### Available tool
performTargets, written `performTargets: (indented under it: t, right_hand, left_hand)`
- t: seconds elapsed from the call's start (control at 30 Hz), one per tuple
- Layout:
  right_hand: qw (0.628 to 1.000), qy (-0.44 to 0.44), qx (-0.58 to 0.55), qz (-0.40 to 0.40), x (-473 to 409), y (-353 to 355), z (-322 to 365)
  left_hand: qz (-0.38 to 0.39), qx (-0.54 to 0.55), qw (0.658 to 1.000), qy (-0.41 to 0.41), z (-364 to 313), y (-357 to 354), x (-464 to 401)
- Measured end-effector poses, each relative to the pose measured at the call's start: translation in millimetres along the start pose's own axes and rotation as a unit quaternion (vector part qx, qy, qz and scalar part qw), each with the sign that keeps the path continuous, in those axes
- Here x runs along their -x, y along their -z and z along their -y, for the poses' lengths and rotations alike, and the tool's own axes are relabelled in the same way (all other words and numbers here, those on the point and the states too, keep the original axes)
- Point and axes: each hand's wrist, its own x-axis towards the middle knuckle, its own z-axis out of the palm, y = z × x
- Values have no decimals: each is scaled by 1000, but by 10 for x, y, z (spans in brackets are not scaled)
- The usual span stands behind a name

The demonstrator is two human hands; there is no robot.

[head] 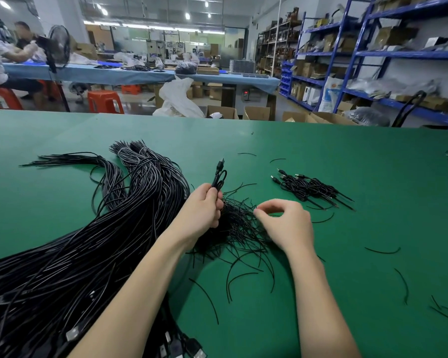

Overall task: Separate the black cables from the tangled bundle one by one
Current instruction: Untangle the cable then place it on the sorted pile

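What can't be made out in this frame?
- Head view: whether the right hand pinches a strand; too thin to tell.
- Big cable bundle: near end cut off by the bottom edge.
- Small tangled pile: partly hidden behind the left hand.

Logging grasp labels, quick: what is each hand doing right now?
Left hand: grips a looped cable, plug end up.
Right hand: thumb and forefinger pinch a thin wire at the pile.
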Motion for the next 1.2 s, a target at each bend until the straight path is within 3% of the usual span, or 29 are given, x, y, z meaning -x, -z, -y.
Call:
performTargets:
  t: [0.07, 0.2, 0.37, 0.43, 0.6, 0.97, 1.1, 1.2]
  right_hand:
    - [989, -14, -149, -2, -8, 34, 25]
    - [893, -113, -433, 45, 8, 99, 87]
    - [809, -129, -565, 100, 87, 89, 153]
    - [795, -126, -581, 116, 114, 36, 215]
    - [877, -68, -459, 126, 172, -193, 358]
    - [949, 15, -308, 71, 149, -102, 438]
    - [955, 8, -290, 64, 150, -110, 486]
    - [919, -60, -372, 118, 139, -65, 506]
  left_hand:
    - [4, -18, 1000, -3, 26, -7, -2]
    - [21, -25, 999, -3, 58, -30, -1]
    - [26, -3, 1000, -17, 59, -94, 14]
    - [28, 7, 999, -29, 51, -109, 31]
    - [16, -39, 996, -78, 59, -134, 37]
    - [5, -98, 986, -133, 75, -82, 22]
    - [-9, -134, 979, -152, 69, -85, 23]
    - [10, -135, 978, -157, 56, -77, 10]
